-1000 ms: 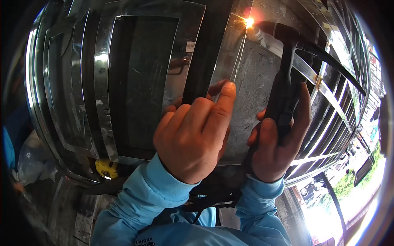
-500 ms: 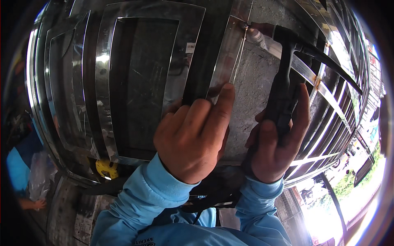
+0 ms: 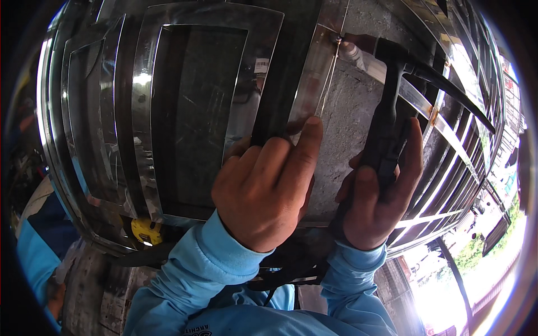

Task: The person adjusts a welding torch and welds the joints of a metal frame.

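Note:
In my right hand (image 3: 378, 199) is a black welding torch (image 3: 386, 120), gripped by the handle with the fingers wrapped round it. The torch's pinkish nozzle (image 3: 358, 42) points left, its tip by a small joint on a shiny metal tube (image 3: 314, 61). My left hand (image 3: 260, 193) rests against that tube with its index finger stretched forward and the other fingers curled. A thin bright filler rod (image 3: 329, 84) runs from that fingertip up toward the torch tip. The left thumb is mostly hidden.
Shiny metal frames (image 3: 147, 112) with rectangular openings stretch left, and crossed bars (image 3: 448, 137) lie right. A yellow tape measure (image 3: 147, 231) sits at the frame's near edge. Another person's blue sleeve (image 3: 36, 246) shows at far left. Grey rough concrete (image 3: 353, 106) shows between the bars.
Both hands, the torch and the rod hold almost the same place. At far left, the other person has shifted, and their clear plastic bag is now mostly out of sight.

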